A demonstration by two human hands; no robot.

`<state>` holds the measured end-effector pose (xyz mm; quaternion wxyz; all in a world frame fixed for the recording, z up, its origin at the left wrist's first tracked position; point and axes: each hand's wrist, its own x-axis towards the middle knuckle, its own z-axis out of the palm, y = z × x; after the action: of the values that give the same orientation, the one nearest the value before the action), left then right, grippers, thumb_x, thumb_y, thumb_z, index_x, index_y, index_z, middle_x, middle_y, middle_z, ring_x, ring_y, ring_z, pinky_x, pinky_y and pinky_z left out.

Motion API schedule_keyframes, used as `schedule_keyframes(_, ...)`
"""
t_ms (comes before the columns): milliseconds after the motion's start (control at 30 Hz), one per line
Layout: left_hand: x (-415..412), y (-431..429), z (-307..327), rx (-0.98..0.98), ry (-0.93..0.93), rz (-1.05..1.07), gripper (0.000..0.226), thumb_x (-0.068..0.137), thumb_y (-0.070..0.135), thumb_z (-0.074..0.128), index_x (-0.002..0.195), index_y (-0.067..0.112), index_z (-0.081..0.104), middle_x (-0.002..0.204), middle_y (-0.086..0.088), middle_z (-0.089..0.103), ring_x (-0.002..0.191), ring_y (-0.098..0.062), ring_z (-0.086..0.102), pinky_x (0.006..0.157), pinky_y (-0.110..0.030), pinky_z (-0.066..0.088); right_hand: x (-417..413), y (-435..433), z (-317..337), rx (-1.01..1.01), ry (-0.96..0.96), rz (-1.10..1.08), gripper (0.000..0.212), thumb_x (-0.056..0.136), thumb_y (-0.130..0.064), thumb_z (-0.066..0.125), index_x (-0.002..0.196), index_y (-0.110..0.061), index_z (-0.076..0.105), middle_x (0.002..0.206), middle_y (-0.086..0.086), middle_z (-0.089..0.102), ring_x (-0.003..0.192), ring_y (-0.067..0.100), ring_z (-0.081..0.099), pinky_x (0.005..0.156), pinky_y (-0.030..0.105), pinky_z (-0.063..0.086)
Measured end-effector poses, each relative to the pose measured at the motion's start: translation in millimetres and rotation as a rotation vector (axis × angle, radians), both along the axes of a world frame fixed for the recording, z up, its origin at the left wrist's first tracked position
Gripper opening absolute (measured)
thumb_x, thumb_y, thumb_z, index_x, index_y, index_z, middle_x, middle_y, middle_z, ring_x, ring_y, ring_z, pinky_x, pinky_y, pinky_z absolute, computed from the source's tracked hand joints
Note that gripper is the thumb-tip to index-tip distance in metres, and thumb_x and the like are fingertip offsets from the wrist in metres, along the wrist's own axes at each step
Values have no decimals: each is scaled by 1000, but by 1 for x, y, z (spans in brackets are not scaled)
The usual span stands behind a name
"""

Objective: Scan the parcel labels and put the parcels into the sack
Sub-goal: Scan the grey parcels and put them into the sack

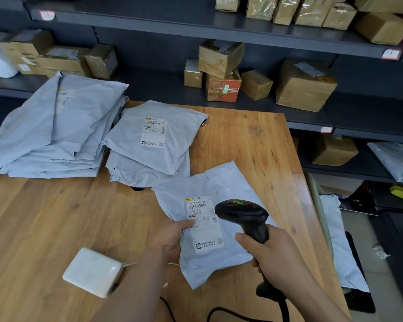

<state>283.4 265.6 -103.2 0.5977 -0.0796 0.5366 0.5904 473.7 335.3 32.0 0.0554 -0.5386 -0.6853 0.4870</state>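
My left hand point(172, 238) grips the left edge of a grey poly-mailer parcel point(221, 182), thumb on its white shipping label point(204, 223). My right hand point(270, 254) holds a black handheld barcode scanner point(242, 214) by its handle, the head just right of the label and pointing at it. Two more grey parcels are stacked mid-table point(154, 140), the top one label up. A larger pile of grey parcels point(56, 133) lies at the table's far left. A white sack point(342, 242) hangs open off the table's right edge.
The wooden table point(44, 228) carries a small white wrapped box point(93, 271) near my left forearm. The scanner's black cable point(230, 312) trails along the front edge. Dark shelves behind and to the right hold cardboard boxes point(305, 86) and a grey bag point(396, 161).
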Motion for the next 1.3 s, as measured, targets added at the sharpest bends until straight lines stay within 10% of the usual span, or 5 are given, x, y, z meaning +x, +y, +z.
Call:
schedule_keyframes(467,-2,6,10,41,5,0,25,89,-5,56,113,-1,63,95,-16,74,83,-31,72,60,-41,59,13,10,18,62,0,-94,35,85,-28,68,82,5,57,56,7,54,36,2,47,47,23,40)
schedule_keyframes(733,15,68,49,263,23,-115,42,82,1,61,124,4,59,117,-17,68,105,-32,67,83,-48,56,90,37,50,148,-2,-372,27,82,-30,72,80,-6,60,56,11,58,47,20,51,47,33,47)
schedule_keyframes(1033,152,187,92,338,122,-294,25,89,-6,55,112,1,63,99,-11,73,82,-23,73,67,-36,61,213,87,60,215,65,-509,26,82,-28,73,79,-5,63,58,18,63,47,20,54,51,31,44)
schedule_keyframes(1300,281,293,50,227,128,-321,34,87,-8,56,120,-3,60,118,-22,66,107,-37,64,85,-48,55,306,165,33,69,217,-596,24,82,-28,73,74,-9,61,53,12,60,46,19,52,47,28,43)
